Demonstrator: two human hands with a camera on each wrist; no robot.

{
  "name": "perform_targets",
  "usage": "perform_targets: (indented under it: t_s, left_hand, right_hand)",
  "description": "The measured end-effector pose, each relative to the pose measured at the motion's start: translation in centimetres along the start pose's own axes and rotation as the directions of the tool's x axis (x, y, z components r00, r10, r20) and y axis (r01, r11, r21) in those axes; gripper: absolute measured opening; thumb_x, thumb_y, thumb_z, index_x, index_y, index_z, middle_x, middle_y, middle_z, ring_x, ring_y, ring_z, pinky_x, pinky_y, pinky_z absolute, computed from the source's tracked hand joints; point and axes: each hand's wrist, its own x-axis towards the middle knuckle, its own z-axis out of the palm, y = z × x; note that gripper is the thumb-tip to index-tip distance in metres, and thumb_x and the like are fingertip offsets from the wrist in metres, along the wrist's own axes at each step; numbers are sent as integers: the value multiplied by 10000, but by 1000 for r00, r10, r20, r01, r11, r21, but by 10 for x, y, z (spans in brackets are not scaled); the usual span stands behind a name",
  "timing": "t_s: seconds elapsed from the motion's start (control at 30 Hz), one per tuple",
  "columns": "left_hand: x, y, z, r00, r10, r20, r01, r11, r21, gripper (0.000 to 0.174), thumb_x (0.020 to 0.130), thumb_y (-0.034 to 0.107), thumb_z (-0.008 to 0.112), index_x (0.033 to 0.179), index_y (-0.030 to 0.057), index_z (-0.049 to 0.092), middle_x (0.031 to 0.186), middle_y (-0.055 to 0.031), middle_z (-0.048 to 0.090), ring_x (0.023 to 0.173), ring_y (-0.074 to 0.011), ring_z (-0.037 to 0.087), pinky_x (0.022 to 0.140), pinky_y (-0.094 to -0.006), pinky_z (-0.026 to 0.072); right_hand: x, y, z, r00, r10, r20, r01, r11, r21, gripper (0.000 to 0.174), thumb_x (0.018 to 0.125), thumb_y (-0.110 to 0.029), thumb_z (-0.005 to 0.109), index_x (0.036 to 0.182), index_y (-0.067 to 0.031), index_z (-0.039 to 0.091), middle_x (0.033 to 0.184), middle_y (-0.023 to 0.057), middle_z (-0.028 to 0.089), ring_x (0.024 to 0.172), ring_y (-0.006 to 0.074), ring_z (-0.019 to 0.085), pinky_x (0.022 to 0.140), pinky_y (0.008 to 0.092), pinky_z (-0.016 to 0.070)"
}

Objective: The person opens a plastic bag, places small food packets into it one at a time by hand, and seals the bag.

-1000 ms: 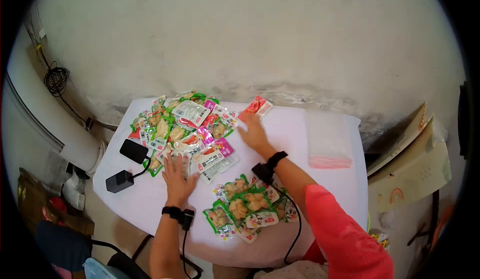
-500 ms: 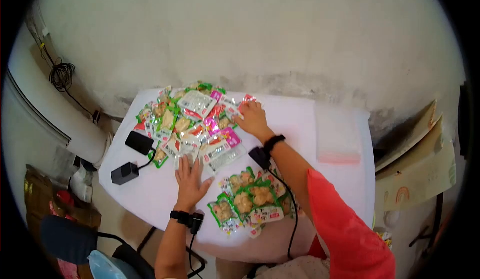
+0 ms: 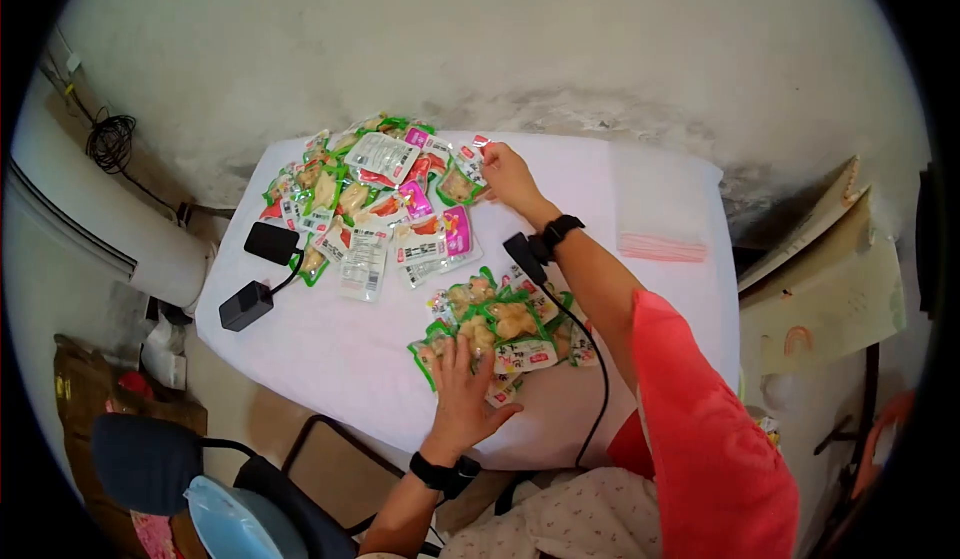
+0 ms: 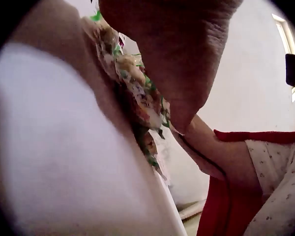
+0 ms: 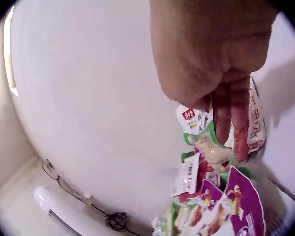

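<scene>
My left hand (image 3: 463,399) lies over the near pile of clear, green-edged snack packets (image 3: 515,319), fingers extended across its left side. In the left wrist view that pile (image 4: 132,73) shows beyond the hand's dark underside. At the far pile's right edge, my right hand (image 3: 512,177) pinches a green-edged snack packet (image 3: 460,184) with pale food inside. The right wrist view shows this packet's white top with a red logo (image 5: 189,115) by the thumb. A white and red packet (image 5: 255,120) lies behind those fingers, mostly hidden.
The far pile (image 3: 370,194) mixes green-edged, white and purple packets on the white-covered table (image 3: 330,344). A black device (image 3: 272,243) cabled to a black box (image 3: 246,306) lies at the left. Clear bags with pink edges (image 3: 660,244) are stacked at the right.
My left hand has moved from the far pile's front edge to the near pile. The right hand has gone from the red packet to a green-edged one, now raised at the pile's edge.
</scene>
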Motion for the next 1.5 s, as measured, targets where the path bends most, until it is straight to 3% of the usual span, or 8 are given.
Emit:
perform_targets:
  t_s: [0.27,0.4,0.5,0.67,0.77,1.07,1.27,1.5]
  left_hand:
    - [10,11,34,991,78,-111,-75,997,32,865,649,372,813,1322,-2,417,1465,-301,138,1370,-469,113,1043,-633,141]
    - [9,23,11,1000,5,4,-5,999,50,843,673,341,789,1349,27,395,1458,-300,169,1364,-477,128,1045,-629,146]
    - [15,-4,0,986,-33,-164,37,999,25,767,735,284,730,1373,48,375,1468,-289,170,1360,-479,139,1035,-637,164]
    - [80,-58,-30,941,-58,-333,102,988,117,654,810,198,634,1400,114,363,1491,-255,158,1362,-474,146,1014,-653,206]
    - [121,-79,-18,998,-24,-56,38,964,265,580,831,202,604,1374,273,413,1499,-154,213,1378,-437,146,1013,-662,236]
    - [171,-150,-11,994,-97,-55,112,884,455,474,798,192,614,1261,236,525,1495,-152,231,1376,-419,170,987,-697,222]
    - [81,-87,-41,986,122,-112,-118,992,46,858,743,394,705,1438,113,288,1487,-266,156,1358,-491,132,999,-691,176]
    - [12,-31,11,994,-8,105,-25,950,313,890,630,436,775,1381,140,399,1492,-247,169,1374,-462,130,1014,-691,89]
  right_hand:
    - [-98,-11,-48,953,256,162,-297,889,349,244,878,-97,554,1084,-34,437,905,77,533,701,157,603,607,301,579]
    - [-150,38,-65,940,-264,217,327,879,-347,576,837,-268,653,1306,-24,427,1207,220,530,1145,312,505,986,383,399]
    - [-202,30,-77,955,-175,239,275,824,-496,680,814,-360,659,1344,-13,412,1362,284,366,1279,408,340,1063,449,294]
    - [-255,41,-72,927,-260,270,366,787,-498,847,776,-472,672,1422,-67,303,1417,294,277,1307,468,261,1074,543,207]
    - [-265,35,-69,927,-253,276,366,771,-522,907,752,-525,677,1438,-87,275,1445,275,242,1326,466,232,1055,600,178]
    - [-268,26,-67,931,-101,352,317,705,-635,987,699,-603,681,1455,-141,246,1485,227,187,1369,450,156,1038,652,144]
    - [-274,21,-71,918,-152,365,350,741,-573,1048,642,-604,721,1451,-140,243,1506,216,103,1366,481,97,1002,690,177]
    - [-243,16,-46,920,-109,378,351,660,-664,926,654,-502,761,1415,-206,324,1507,211,98,1342,526,100,967,713,220]
